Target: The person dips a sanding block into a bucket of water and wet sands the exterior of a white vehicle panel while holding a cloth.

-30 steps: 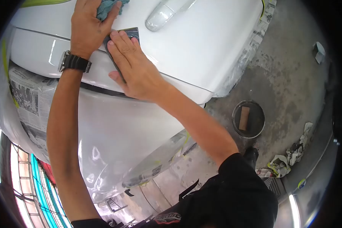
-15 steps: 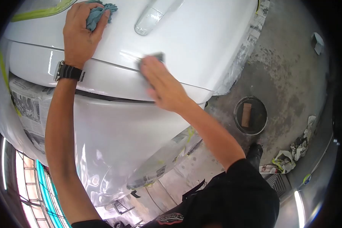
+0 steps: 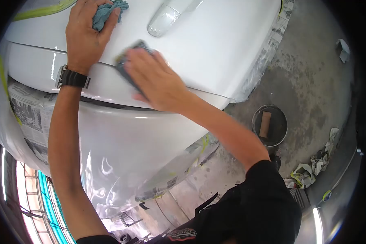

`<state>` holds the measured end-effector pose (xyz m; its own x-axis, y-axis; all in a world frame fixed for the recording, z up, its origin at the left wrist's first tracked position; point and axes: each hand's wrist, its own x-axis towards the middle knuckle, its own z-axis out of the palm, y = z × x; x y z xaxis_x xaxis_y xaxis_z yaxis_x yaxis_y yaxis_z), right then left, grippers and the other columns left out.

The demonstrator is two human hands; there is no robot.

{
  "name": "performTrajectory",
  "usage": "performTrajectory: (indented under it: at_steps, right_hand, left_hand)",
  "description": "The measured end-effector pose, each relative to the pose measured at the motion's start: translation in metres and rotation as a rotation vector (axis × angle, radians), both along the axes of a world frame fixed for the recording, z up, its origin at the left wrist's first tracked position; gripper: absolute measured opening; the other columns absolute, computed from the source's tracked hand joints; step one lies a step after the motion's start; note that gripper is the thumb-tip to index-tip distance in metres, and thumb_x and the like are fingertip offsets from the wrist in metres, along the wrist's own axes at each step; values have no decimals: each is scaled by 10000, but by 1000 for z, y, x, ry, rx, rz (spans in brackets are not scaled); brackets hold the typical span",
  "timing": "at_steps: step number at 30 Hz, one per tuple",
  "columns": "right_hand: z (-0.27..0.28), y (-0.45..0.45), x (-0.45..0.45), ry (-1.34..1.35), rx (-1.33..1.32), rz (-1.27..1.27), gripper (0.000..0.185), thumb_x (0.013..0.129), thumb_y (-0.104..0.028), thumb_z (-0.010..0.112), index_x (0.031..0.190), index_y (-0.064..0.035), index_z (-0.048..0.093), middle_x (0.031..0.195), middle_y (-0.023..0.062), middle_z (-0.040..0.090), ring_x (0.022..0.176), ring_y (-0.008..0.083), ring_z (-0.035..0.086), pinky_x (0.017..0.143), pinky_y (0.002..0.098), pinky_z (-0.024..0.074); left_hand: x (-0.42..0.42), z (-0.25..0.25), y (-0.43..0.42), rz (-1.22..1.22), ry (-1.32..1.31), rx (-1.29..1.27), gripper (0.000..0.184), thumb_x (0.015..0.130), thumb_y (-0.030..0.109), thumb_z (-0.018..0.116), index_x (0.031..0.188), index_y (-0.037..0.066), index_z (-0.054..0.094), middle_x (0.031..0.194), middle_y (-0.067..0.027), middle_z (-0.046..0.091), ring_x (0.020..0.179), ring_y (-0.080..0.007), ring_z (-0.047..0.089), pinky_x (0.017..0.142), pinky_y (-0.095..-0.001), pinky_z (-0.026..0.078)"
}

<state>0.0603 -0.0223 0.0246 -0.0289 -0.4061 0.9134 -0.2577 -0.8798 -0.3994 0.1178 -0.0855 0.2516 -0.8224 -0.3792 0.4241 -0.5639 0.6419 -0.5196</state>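
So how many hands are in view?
2: the left hand, holding a blue-green cloth, and the right hand, holding a dark pad against the white bodywork.

The grey floor point(image 3: 313, 81) is blotched; a barred window point(image 3: 30, 187) glows lower left; a tube light point(image 3: 318, 225) shines.

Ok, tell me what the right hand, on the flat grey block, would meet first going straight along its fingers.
Probably the bare left hand, at its thumb, beside the crumpled blue-green cloth it holds; blur leaves the line uncertain.
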Motion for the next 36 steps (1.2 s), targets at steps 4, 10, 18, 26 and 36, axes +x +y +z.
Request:
performTrajectory:
  at_steps: [4,10,18,26,36]
  right_hand:
    - [-16,1,-16,82,57,30,868,843,-360,720,1537,1,345,1621,235,301,1492,428,300,1182,588,272]
    - [-29,2,5,-107,36,-2,892,856,-359,707,1553,15,297,1624,272,269,1495,458,286,1172,635,242]
    - [-55,19,-23,63,150,-31,818,874,-371,686,1528,10,376,1613,193,352,1501,353,332,1174,661,213]
    - [-13,4,-17,60,106,67,741,922,-388,636,1511,-4,402,1634,147,334,1510,330,320,1192,637,210]
    - [3,5,-11,37,53,-34,749,879,-368,674,1501,-28,433,1648,149,313,1505,321,337,1184,646,199]
  left_hand:
    - [1,-1,0,10,14,19,206,887,127,771,1052,28,696,1043,-119,670,927,-276,656,818,-353,529]
    - [3,-4,0,24,39,46,204,886,126,774,1050,32,698,1050,-118,670,916,-272,659,810,-350,537]
    - [4,1,-6,-25,-12,-25,235,845,128,817,1001,13,684,1016,-119,676,917,-275,662,803,-354,534]
    - [10,4,-9,-78,-43,-3,273,777,170,867,903,31,669,980,-106,672,893,-278,651,767,-364,541]
    - [10,2,-8,-53,-22,18,260,792,151,842,923,25,657,994,-116,666,884,-289,650,764,-374,543]
